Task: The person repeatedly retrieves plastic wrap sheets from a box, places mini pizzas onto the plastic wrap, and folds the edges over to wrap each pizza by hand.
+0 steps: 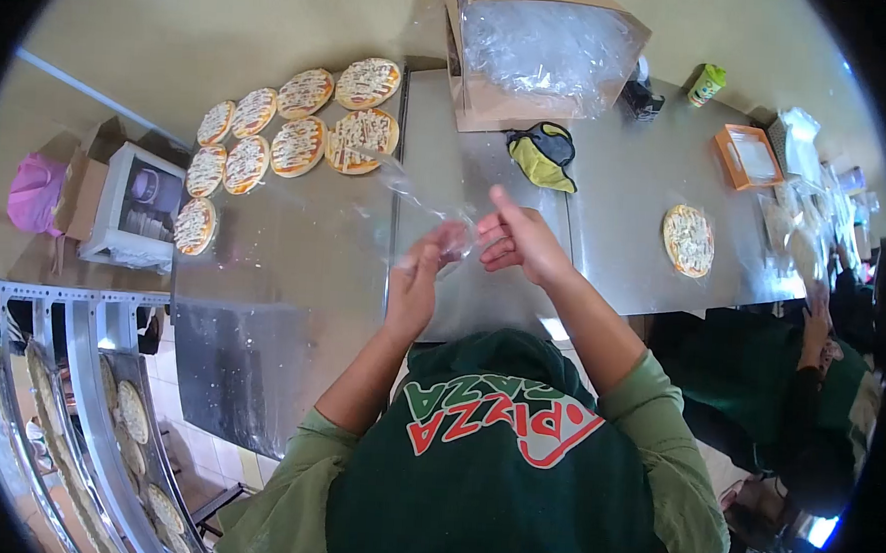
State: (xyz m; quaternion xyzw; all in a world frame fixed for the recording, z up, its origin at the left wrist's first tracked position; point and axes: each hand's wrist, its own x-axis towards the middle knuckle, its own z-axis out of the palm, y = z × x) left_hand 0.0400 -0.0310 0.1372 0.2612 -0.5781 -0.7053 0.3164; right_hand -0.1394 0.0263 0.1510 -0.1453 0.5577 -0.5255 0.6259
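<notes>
A thin clear plastic bag [419,197] is stretched out over the steel table, its far end reaching toward the pizzas. My left hand [419,280] is closed on the near part of this bag. At the bag's right edge, my right hand [523,243] has its fingers curled against the film and its thumb raised apart. Beyond my left hand, several topped pizzas [297,147] lie in rows at the table's back left. The closest one to the bag is the cheese-streaked pizza [362,140] at the end of the front row.
An open cardboard box [491,122] of clear bags stands at the back, with a yellow-and-black cap [543,157] before it. One pizza [687,241] lies at right, near an orange box [748,157]. A metal rack [83,358] borders the left; another person [808,386] works at right.
</notes>
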